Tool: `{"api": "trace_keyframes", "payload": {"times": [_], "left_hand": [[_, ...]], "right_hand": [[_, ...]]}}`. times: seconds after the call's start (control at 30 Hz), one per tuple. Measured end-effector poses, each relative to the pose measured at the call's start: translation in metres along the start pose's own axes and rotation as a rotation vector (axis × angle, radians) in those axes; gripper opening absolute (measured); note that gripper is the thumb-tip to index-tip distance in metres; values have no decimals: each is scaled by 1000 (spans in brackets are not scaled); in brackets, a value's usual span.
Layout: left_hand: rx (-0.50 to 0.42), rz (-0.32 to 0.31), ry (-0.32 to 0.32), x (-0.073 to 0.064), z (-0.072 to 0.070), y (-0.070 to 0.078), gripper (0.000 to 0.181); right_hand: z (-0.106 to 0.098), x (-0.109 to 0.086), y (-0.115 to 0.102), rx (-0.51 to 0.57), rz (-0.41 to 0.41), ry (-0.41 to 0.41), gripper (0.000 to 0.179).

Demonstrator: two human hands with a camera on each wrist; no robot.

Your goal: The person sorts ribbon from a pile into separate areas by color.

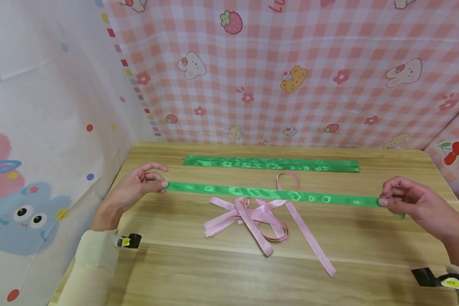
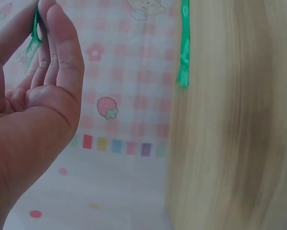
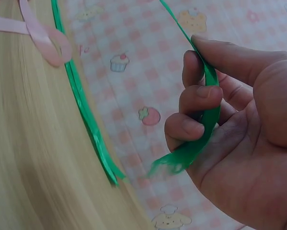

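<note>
A shiny green ribbon (image 1: 267, 194) is stretched nearly straight between both hands, over the table. My left hand (image 1: 140, 185) pinches one end between thumb and fingers; a frayed green tip (image 2: 34, 43) pokes out in the left wrist view. At the other end my right hand (image 1: 415, 204) pinches the ribbon with thumb and forefinger. Its loose tail (image 3: 208, 120) runs down across the curled fingers to a frayed edge in the right wrist view. Beneath the stretched ribbon, a loose pile of pink ribbon (image 1: 252, 225) lies on the table, with loops and several ends spread out.
Green ribbon strips (image 1: 271, 163) lie side by side along the back of the wooden table (image 1: 199, 272). A pink checked cloth (image 1: 267, 106) hangs behind the table, and a white printed cloth (image 1: 61, 106) hangs at the left.
</note>
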State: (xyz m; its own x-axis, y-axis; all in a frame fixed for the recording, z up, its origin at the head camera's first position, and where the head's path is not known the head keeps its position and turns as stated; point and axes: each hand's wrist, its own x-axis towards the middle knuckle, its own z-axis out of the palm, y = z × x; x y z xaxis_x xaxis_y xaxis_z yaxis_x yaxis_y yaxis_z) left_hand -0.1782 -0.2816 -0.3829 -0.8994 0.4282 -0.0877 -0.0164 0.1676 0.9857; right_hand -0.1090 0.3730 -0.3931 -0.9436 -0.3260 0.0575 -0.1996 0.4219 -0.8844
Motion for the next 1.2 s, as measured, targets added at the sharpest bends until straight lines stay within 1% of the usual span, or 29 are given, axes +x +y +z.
{"api": "trace_keyframes", "payload": {"times": [0.1, 0.17, 0.3, 0.37, 0.43, 0.47, 0.53, 0.63, 0.67, 0.7, 0.77, 0.87, 0.93, 0.97, 1.07, 1.13, 1.2], "left_hand": [[-14, -6, -5, 0, -2, -3, 28], [-26, -9, -5, 1, -4, -5, 28], [-60, 5, -5, 1, -8, -10, 28], [-81, 13, -7, 1, -10, -13, 28], [-95, 14, -2, 2, -11, -15, 28], [-97, 5, 8, 2, -12, -17, 27], [-98, -22, 44, 5, -12, -20, 26], [-67, -81, 127, 13, -10, -25, 26], [-53, -101, 156, 17, -9, -27, 27], [-44, -117, 184, 21, -8, -28, 28], [-26, -143, 235, 31, -4, -31, 31], [-53, -180, 316, 48, 2, -33, 33], [-96, -192, 365, 59, 5, -34, 31], [-123, -198, 392, 65, 7, -35, 31], [-183, -182, 450, 81, 11, -38, 30], [-200, -169, 480, 90, 15, -41, 34], [-193, -165, 502, 98, 19, -44, 40]], "right_hand": [[-3, 0, 8, 67, -20, 4, 21], [-5, 1, 13, 135, -41, -2, 25], [-9, 1, 24, 267, -74, -12, 29], [-11, 1, 29, 315, -81, -7, 30], [-13, 0, 33, 312, -82, 10, 29], [-14, 0, 34, 278, -70, 31, 26], [-14, 2, 37, 252, -37, 79, 21], [-15, 10, 42, 259, 34, 157, 12], [-15, 14, 44, 290, 55, 180, 10], [-15, 19, 45, 344, 71, 194, 8], [-16, 29, 47, 396, 119, 235, 6], [-16, 45, 48, 480, 200, 303, 11], [-16, 55, 49, 496, 259, 363, 17], [-16, 60, 49, 516, 275, 389, 18], [-13, 74, 52, 506, 317, 456, 21], [-11, 82, 55, 477, 340, 491, 21], [-9, 87, 59, 445, 364, 507, 22]]}}
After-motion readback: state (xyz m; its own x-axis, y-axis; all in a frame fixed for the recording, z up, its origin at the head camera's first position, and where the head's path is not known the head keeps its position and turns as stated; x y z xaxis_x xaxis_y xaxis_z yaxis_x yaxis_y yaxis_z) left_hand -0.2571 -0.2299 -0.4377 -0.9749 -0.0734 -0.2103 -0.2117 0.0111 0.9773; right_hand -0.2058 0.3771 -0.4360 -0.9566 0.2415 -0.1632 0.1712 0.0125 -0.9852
